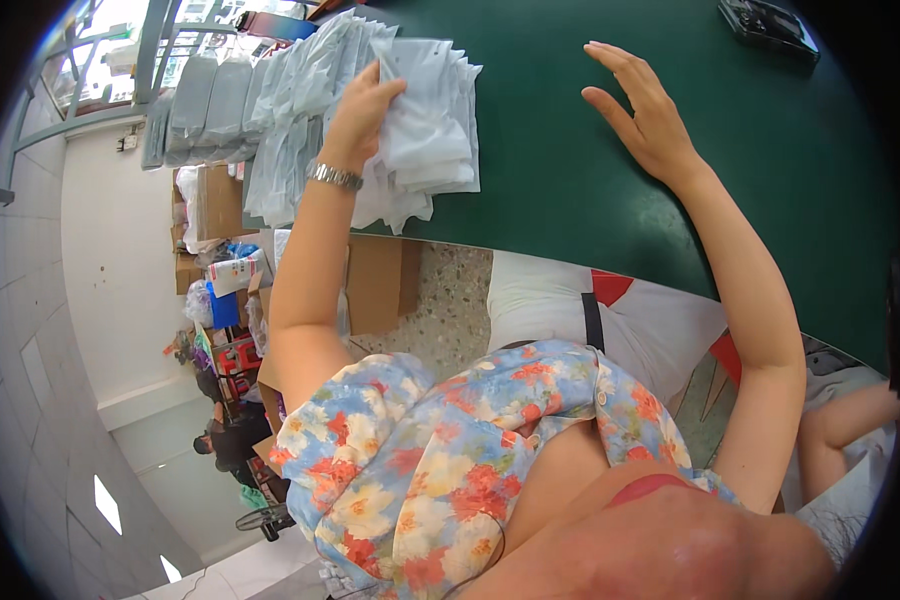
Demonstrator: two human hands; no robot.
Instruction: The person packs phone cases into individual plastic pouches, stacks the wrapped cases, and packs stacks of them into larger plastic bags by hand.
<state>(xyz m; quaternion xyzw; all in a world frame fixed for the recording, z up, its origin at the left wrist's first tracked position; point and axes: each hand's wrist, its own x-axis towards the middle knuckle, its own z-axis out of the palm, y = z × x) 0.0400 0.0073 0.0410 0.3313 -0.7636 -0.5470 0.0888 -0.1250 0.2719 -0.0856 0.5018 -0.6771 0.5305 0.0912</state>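
Observation:
My left hand (363, 112), with a metal-band watch (335, 176) on its wrist, is closed on the left edge of a frosted white plastic bag (425, 95). That bag lies on top of a thick, uneven stack of similar flat bags at the table's left side. The tips of the fingers are partly hidden by the bag. My right hand (650, 125) is over the green table (540, 150), well to the right of the stack. Its fingers are stretched out, the thumb stands apart, and it holds nothing.
More piles of pale bags (305, 75) and grey wrapped packs (192, 95) line the left end of the table. A black device (768, 28) lies at the far right. Below stand cardboard boxes (375, 285). Another person's arm (850, 425) shows at lower right.

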